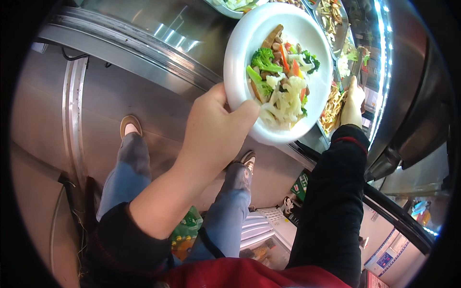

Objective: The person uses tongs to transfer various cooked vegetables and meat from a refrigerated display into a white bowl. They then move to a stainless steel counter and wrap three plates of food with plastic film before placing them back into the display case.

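My left hand grips the near left rim of a white round plate, with the thumb over the edge. On the plate lie broccoli, cauliflower, orange-red strips and brown pieces that look like mushroom. Farther right, my right hand reaches over the food trays, its fingers closed around what look like metal tongs. Bits of green and pale vegetable show by their tips. Just left of that hand is a tray of shredded yellowish food. The plate hides part of the trays.
A steel counter runs along the far left. More food trays sit behind the plate, beside a bright light strip and curved glass. My legs and shoes are below, with a green package near the counter's base.
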`<state>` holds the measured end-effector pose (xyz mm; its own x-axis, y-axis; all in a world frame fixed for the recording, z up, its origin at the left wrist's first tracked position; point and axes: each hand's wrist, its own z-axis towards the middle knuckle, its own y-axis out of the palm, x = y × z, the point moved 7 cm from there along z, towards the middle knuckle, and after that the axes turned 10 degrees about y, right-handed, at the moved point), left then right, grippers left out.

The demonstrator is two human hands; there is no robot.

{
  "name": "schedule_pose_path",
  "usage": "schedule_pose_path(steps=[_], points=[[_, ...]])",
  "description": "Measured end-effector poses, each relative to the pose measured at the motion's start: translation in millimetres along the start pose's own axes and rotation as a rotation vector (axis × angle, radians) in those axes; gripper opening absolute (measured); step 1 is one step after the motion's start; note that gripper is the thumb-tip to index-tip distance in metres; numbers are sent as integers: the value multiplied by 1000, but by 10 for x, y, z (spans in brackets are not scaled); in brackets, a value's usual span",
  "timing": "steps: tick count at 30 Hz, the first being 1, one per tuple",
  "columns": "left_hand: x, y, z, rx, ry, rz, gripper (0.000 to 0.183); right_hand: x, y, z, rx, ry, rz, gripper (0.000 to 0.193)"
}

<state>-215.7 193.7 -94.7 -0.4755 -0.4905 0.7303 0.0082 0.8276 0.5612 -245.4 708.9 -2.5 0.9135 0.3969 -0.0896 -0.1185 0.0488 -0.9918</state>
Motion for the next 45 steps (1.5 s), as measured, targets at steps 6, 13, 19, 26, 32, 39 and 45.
schedule_pose_path(steps=[6, 13, 19, 26, 32, 39, 45], points=[[-10, 21, 61, 9, 62, 32, 30, -62, -132, -486, 48, -12, 172, 53], [-132, 7, 162, -23, 28, 41, 30, -38, -418, -1577, -55, 72, 515, 28], [-157, -3, 185, -54, -8, 29, 28, 187, -790, -3040, -321, 3, 496, 31], [-216, 45, 170, -100, -95, -164, 22, 200, -936, -3675, -58, -429, 38, 38], [-288, 37, 215, -108, -99, -145, 22, 428, -1008, -3548, -52, -379, 117, 49], [-212, 21, 210, -80, -74, -95, 22, 516, -839, -3469, -336, -218, 531, 28], [-167, -8, 157, -78, -27, -5, 28, 465, -451, -2463, -470, 158, 741, 38]])
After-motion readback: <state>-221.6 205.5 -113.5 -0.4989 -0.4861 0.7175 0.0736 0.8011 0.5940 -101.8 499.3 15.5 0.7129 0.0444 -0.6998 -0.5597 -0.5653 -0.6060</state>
